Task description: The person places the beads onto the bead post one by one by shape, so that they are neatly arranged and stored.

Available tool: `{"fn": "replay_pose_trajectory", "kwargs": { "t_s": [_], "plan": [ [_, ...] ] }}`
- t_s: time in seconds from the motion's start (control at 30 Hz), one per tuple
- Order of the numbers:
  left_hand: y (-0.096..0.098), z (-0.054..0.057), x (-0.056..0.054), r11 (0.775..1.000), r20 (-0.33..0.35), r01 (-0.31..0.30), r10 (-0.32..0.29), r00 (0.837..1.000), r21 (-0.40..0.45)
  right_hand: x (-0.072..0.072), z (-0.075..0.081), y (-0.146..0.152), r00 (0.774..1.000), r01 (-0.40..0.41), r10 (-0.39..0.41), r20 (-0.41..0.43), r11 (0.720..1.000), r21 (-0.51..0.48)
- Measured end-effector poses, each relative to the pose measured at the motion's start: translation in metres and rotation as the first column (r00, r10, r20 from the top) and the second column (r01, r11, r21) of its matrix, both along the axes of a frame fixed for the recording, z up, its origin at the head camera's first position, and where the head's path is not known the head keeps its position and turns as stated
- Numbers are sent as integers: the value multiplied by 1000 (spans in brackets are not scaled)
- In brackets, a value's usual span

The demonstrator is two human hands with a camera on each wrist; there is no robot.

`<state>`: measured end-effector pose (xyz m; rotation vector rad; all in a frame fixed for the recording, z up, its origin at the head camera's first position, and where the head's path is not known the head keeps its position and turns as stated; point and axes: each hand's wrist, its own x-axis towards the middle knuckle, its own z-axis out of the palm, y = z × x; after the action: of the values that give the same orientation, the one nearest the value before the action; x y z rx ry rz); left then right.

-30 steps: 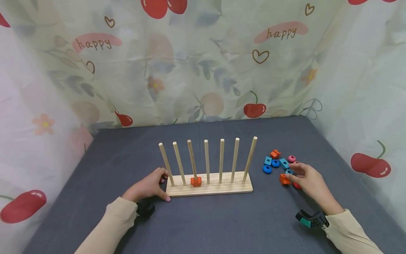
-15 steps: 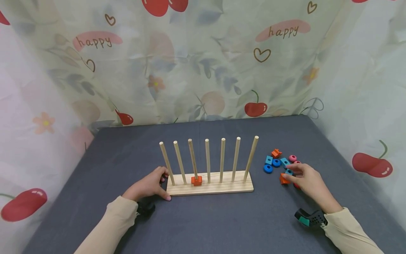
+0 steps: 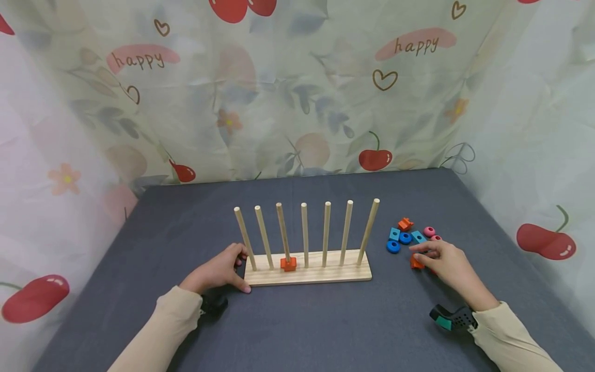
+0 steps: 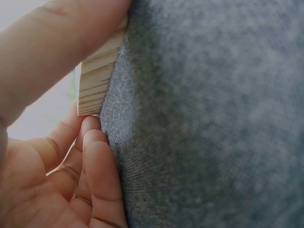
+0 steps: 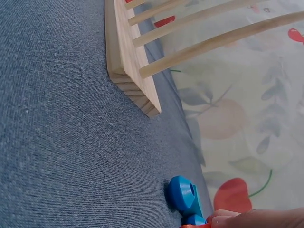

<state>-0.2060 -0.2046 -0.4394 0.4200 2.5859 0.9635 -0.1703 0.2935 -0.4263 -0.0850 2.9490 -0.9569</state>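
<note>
My left hand (image 3: 220, 269) grips the left end of a wooden peg board (image 3: 307, 276), thumb at its front corner and fingers curled around the end. Upright pegs stand in a row along the board, and an orange bead (image 3: 288, 264) sits at the foot of the third from the left. My right hand (image 3: 448, 263) is over the loose beads, index and thumb tips close together right above another orange bead (image 3: 416, 262). In the right wrist view a fingertip (image 5: 222, 220) meets an orange edge at the bottom. I cannot tell whether the fingers pinch a bead.
Blue round beads (image 3: 393, 247), light blue blocks (image 3: 418, 237), an orange bead (image 3: 405, 223) and pink beads (image 3: 429, 231) lie around the right fingertips. A dark grey cloth (image 3: 325, 325) covers the table. A patterned curtain (image 3: 279, 93) hangs behind and at both sides.
My right fingertips have shifted slightly left and closer together, and the light blue block between them has gone out of sight. The left hand keeps its grip on the peg board.
</note>
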Motion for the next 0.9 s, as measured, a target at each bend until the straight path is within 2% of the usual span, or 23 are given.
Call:
{"fn": "replay_pose_trajectory", "kwargs": {
  "t_s": [0.5, 0.9],
  "plan": [
    [0, 0, 0, 1000, -4, 3, -2, 1000, 5, 0, -1, -3, 1000, -2, 2, 15, 1000, 4],
    [0, 1, 1, 1000, 18, -2, 1, 1000, 18, -3, -5, -4, 1000, -3, 3, 0, 999, 46]
  ]
}}
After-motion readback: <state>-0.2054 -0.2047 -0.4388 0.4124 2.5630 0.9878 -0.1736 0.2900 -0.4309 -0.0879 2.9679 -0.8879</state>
